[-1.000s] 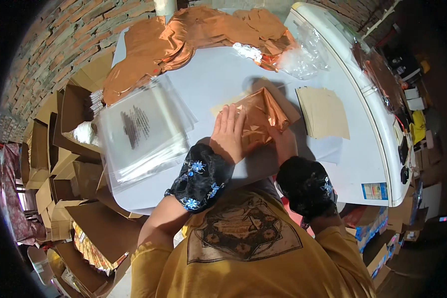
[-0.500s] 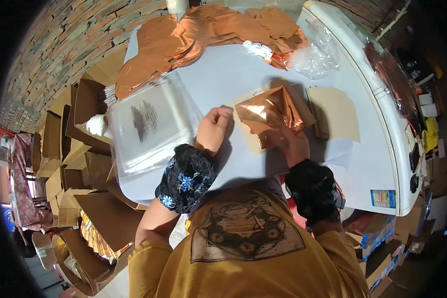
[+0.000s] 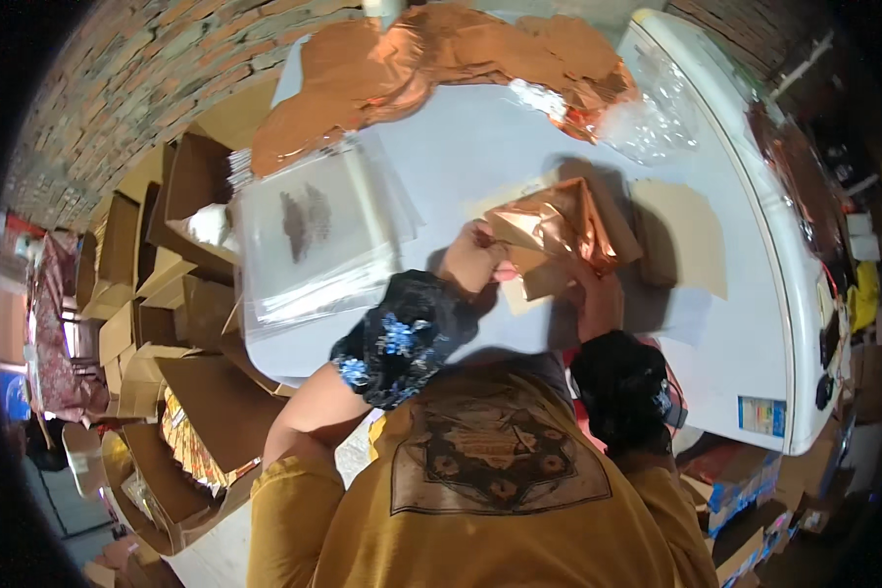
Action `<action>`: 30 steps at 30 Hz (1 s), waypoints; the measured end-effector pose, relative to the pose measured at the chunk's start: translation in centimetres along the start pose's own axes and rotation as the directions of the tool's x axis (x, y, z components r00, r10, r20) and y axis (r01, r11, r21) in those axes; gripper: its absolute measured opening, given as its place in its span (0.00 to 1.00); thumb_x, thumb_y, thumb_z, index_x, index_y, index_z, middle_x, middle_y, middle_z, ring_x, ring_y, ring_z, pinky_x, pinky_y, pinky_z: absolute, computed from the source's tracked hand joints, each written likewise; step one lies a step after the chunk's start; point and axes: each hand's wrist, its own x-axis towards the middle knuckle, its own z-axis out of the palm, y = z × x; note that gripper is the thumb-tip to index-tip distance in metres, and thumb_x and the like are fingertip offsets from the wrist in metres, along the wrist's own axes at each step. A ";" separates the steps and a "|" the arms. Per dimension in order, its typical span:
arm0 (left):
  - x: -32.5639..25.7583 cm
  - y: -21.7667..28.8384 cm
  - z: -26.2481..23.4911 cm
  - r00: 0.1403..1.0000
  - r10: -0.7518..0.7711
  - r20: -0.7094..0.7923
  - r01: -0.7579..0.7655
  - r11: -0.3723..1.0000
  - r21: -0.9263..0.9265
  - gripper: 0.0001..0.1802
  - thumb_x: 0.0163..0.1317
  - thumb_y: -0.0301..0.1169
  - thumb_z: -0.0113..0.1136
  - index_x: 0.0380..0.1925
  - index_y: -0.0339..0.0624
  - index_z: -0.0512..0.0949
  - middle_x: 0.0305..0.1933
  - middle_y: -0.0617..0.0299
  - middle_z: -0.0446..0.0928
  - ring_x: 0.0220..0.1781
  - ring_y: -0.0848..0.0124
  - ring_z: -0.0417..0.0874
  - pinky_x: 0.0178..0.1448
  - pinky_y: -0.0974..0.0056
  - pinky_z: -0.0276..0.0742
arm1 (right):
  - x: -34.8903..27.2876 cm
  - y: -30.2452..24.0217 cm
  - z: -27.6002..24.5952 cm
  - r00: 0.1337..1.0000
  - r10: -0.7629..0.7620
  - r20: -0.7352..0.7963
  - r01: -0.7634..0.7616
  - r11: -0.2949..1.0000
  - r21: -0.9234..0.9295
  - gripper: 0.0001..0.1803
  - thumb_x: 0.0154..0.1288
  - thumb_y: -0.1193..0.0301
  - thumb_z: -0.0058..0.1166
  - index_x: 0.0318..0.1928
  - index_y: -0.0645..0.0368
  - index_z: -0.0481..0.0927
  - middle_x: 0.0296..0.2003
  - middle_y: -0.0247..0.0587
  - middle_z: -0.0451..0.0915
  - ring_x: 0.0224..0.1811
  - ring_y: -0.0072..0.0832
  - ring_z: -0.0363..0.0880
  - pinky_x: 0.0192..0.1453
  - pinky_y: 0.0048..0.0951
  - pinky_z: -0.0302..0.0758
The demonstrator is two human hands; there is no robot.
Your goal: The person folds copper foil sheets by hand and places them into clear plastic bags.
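Observation:
A shiny copper-coloured foil sheet [image 3: 549, 218], creased and partly folded, lies over a tan piece of card [image 3: 524, 299] at the right of the middle of the table. My left hand [image 3: 473, 259] is closed in a pinch at the foil's left edge, its thumb toward the lower side. From the near right, my right hand [image 3: 596, 296] grips the lower right of the foil, with its fingertips partly covered by it. Black sleeve covers with blue flowers wrap both forearms. Left of my left hand rests a stack of clear plastic bags [image 3: 333, 225].
Across the far side of the white table [image 3: 451, 127] spread several copper foil sheets [image 3: 343, 78]. Crumpled clear plastic [image 3: 652, 122] sits at the far right, above a tan card stack [image 3: 681, 230]. A white appliance [image 3: 769, 284] borders the right; open cardboard boxes [image 3: 201, 201] crowd the left.
My left hand has moved right and turned, from beside the foil to pinching its left edge. My right hand stays on the foil. The whole view has shifted slightly.

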 end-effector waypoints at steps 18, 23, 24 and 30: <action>-4.4 5.5 -13.1 0.572 0.775 -0.267 0.451 -0.026 0.892 0.32 0.64 0.50 0.61 0.65 0.49 0.73 0.74 0.45 0.64 0.77 0.45 0.58 0.77 0.45 0.54 | 1.0 0.1 -2.2 0.995 0.059 0.078 -0.077 0.965 0.251 0.11 0.70 0.72 0.58 0.52 0.52 0.79 0.42 0.28 0.83 0.38 0.17 0.80 0.37 0.19 0.77; -5.6 5.9 -13.2 0.582 0.783 -0.217 0.326 0.020 0.945 0.23 0.68 0.46 0.59 0.59 0.50 0.79 0.68 0.52 0.73 0.72 0.49 0.68 0.74 0.50 0.62 | 1.1 -0.1 -3.8 0.981 0.023 0.193 -0.074 0.961 0.265 0.15 0.71 0.73 0.57 0.56 0.54 0.76 0.46 0.32 0.83 0.43 0.23 0.83 0.45 0.27 0.83; -6.0 6.1 -12.7 0.565 0.802 -0.194 0.335 -0.008 0.942 0.21 0.68 0.42 0.59 0.58 0.48 0.80 0.66 0.53 0.75 0.71 0.50 0.71 0.73 0.50 0.64 | 1.1 -0.1 -4.2 0.981 0.022 0.192 -0.074 0.961 0.267 0.15 0.71 0.73 0.57 0.56 0.54 0.76 0.46 0.32 0.83 0.43 0.23 0.83 0.45 0.27 0.83; -8.0 7.1 -6.0 0.646 0.749 0.146 -0.173 -0.043 0.984 0.19 0.65 0.37 0.61 0.56 0.50 0.80 0.66 0.55 0.75 0.71 0.52 0.70 0.72 0.47 0.65 | -1.7 -3.6 -6.1 0.995 0.008 0.102 -0.041 0.945 0.323 0.17 0.72 0.72 0.55 0.59 0.55 0.75 0.47 0.34 0.83 0.44 0.25 0.84 0.43 0.28 0.82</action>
